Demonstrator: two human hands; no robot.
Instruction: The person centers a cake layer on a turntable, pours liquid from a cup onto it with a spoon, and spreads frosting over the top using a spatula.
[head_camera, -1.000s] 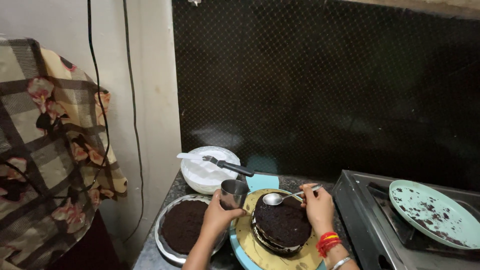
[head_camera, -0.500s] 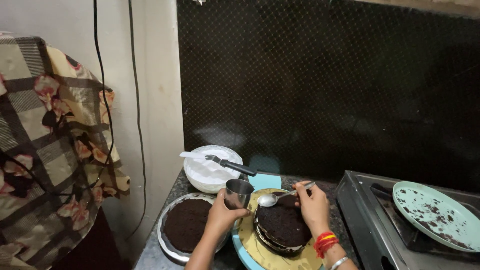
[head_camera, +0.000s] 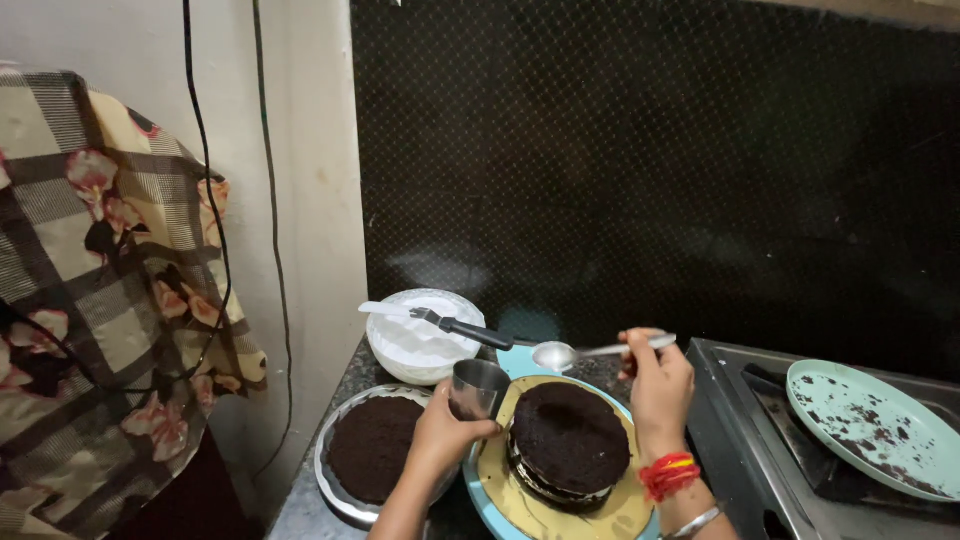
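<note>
Head view: left hand wraps its fingers around a steel cup, kept upright beside the chocolate cake; right hand pinches a spoon, bowl level beyond the fingertips, above the cake's far edge.

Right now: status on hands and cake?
Left hand grips steel cup. Right hand holds spoon above chocolate cake. Nothing blocking.

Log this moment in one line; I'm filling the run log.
left hand: holds steel cup | right hand: holds spoon above chocolate cake
</note>
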